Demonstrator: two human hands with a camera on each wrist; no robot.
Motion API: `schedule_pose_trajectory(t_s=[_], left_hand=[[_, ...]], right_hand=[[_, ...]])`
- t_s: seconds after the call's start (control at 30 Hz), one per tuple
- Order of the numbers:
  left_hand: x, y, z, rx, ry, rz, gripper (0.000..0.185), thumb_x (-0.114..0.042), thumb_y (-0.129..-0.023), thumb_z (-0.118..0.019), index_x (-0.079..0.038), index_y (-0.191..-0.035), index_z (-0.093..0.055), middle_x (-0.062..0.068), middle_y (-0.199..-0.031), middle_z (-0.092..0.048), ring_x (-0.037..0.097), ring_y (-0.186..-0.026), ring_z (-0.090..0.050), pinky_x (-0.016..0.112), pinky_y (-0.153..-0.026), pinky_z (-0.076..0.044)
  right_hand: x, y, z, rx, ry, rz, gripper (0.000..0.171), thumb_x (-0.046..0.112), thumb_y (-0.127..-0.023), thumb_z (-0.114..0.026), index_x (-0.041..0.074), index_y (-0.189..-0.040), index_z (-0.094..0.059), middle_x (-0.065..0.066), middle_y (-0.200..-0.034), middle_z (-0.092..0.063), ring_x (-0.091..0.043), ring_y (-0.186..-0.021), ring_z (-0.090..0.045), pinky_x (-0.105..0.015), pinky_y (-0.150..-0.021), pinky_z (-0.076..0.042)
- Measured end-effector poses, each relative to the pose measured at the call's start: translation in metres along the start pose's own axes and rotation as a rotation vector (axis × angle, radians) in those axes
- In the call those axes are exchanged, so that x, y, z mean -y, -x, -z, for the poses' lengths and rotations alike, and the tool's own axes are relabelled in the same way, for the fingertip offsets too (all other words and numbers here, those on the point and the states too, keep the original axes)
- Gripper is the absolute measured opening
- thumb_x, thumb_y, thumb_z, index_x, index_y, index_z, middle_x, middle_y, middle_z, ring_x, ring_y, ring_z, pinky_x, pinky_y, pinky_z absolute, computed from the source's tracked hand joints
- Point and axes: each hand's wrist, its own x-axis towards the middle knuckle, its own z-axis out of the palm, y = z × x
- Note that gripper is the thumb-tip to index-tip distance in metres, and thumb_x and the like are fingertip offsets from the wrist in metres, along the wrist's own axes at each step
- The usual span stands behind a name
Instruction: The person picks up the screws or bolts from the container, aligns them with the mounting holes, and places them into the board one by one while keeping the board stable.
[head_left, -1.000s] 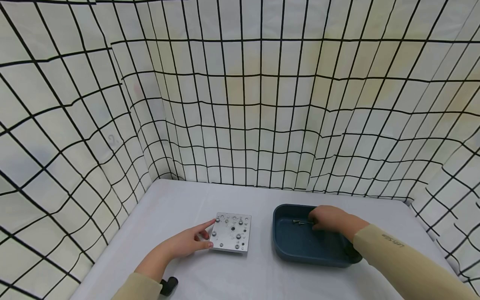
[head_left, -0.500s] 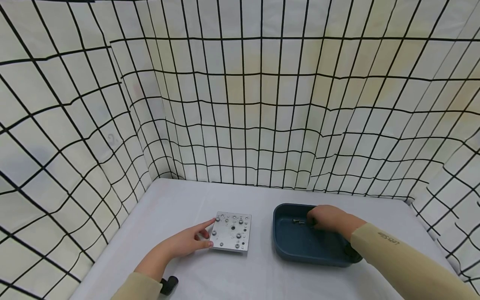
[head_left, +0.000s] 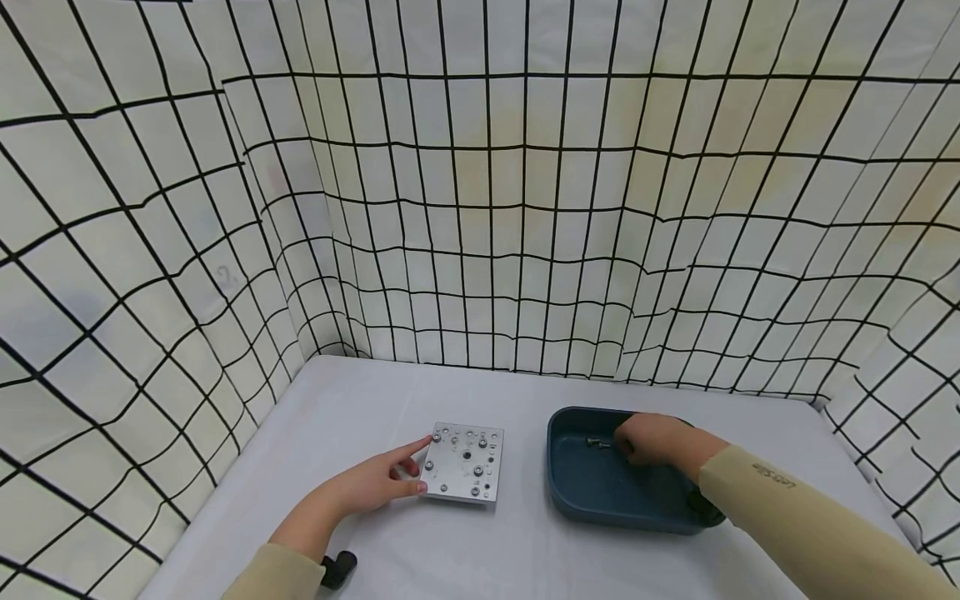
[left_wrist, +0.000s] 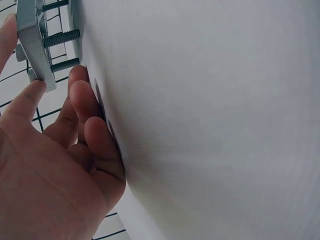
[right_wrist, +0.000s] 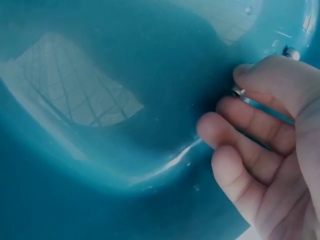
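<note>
**Bolt pinched in the tray, plate steadied at its edge**

Head view: left hand (head_left: 372,486) laid on the white tabletop (head_left: 360,400), index finger and thumb pinching the near left edge of the square metal plate (head_left: 465,463), several bolts already seated in its holes. Right hand (head_left: 651,438) reaching into the dark blue tray (head_left: 600,500) just right of the plate, curled over the far corner; two loose bolts (head_left: 596,443) lying just left of its fingertips. Grid-printed cloth (head_left: 480,208) walling in the space on three sides.

Left wrist view: thumb and forefinger clamped on the plate's edge (left_wrist: 35,42), threaded bolt shanks (left_wrist: 62,37) poking through below and propping it off the tabletop (left_wrist: 210,110); remaining fingers (left_wrist: 87,107) relaxed against the surface.

Right wrist view: fingers (right_wrist: 250,130) curled, thumb and forefinger pinching a small silver bolt (right_wrist: 238,91) close to the tray's glossy wall (right_wrist: 100,165); another bolt (right_wrist: 291,52) lying beyond the thumb.

Likely trouble: only a sliver of the bolt caught in the pinch, so a slip on lifting and a drop back into the tray. Plate perched on its shanks and held at one edge only, so liable to rock or slide under any push from above.
</note>
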Motion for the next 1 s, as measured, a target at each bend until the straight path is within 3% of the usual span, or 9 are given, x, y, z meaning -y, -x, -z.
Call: schedule_pose_trajectory(t_s=[0.23,0.53,1.0], left_hand=[[0.001,-0.002,-0.001,-0.002,-0.003,0.009,0.082,-0.044,-0.083,-0.078,-0.031,-0.154,-0.038,-0.001,-0.114,-0.055,0.016,-0.087,-0.053,0.034,-0.072,-0.044],[0.0,-0.002,-0.002,-0.011,-0.011,0.021,0.082,-0.044,-0.082,-0.079,-0.031,-0.153,-0.039,-0.001,-0.113,-0.056,0.016,-0.088,-0.053,0.034,-0.073,-0.044],[-0.001,-0.001,0.0,-0.003,-0.002,0.017,0.082,-0.043,-0.083,-0.078,-0.029,-0.154,-0.038,0.0,-0.115,-0.056,0.017,-0.086,-0.053,0.034,-0.072,-0.045]], right_hand=[[-0.001,0.003,0.007,-0.046,-0.035,-0.02,0.015,0.009,-0.085,-0.073,0.02,-0.082,-0.063,0.01,-0.076,-0.054,-0.01,-0.068,-0.05,-0.033,-0.065,-0.045],[0.005,0.011,0.02,-0.1,-0.145,0.063,0.003,0.013,-0.09,-0.073,0.016,-0.092,-0.072,0.012,-0.085,-0.062,-0.006,-0.075,-0.056,-0.032,-0.071,-0.05],[0.004,0.013,0.023,-0.153,-0.19,0.106,0.009,0.019,-0.092,-0.072,0.015,-0.097,-0.077,0.013,-0.09,-0.066,-0.003,-0.08,-0.059,-0.031,-0.073,-0.051]])
